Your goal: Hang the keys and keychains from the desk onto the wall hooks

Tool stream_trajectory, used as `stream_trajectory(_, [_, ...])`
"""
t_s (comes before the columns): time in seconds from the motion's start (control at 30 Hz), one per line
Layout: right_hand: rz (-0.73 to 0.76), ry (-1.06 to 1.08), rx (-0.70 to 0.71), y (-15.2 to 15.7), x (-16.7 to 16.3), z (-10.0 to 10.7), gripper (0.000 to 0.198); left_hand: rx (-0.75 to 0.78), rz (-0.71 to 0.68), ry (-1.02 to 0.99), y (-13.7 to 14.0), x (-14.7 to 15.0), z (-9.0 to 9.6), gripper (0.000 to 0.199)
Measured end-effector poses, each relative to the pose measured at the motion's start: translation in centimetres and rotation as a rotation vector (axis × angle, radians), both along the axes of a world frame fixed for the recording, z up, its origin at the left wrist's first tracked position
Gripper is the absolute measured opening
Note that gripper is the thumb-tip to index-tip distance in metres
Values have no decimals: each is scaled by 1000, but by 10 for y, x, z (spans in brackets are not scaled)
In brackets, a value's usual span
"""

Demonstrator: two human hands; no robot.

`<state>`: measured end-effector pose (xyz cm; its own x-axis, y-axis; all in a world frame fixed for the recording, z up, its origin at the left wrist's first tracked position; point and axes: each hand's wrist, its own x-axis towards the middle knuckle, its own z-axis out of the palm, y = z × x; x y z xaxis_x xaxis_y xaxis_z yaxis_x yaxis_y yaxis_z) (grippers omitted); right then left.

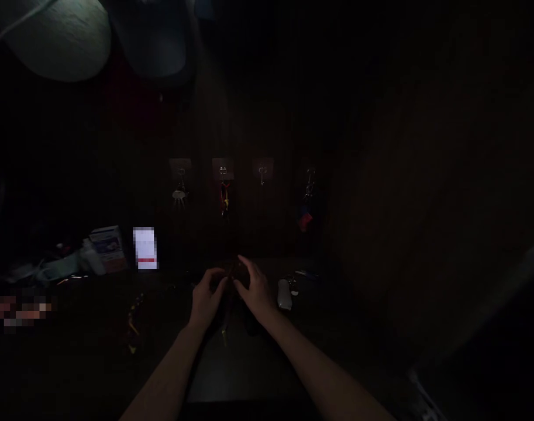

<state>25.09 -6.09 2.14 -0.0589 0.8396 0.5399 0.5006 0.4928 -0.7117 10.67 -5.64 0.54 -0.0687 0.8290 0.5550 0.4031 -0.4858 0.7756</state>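
In the dim middle of the head view my left hand and my right hand are close together, fingers curled toward each other. Between their fingertips is a thin, dark reddish thing, like a cord or strap; its kind is too dark to make out. Below it a small yellowish end shows between my wrists; whether the two are joined I cannot tell. Just right of my right hand lies a pale rounded fob with small metal pieces beside it. A beaded cord lies left of my left hand.
Several hooks line the dark wall: a key bunch at left, a red-yellow cord, a bare hook, and a red-blue tag at right. A box stands back left. Caps hang above.
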Motion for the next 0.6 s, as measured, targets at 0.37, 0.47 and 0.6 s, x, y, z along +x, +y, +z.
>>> stream_trajectory(0.37, [104,80,-125,4,-3,4,17,-36,-35,-105,-1,2,1,21])
stream_trajectory(0.47, [88,204,-142,6,0,8,12,-111,-88,-128,-3,2,5,27])
stream_trajectory(0.6, [93,343,-123,11,3,19,11,-254,-270,-168,-3,2,9,39])
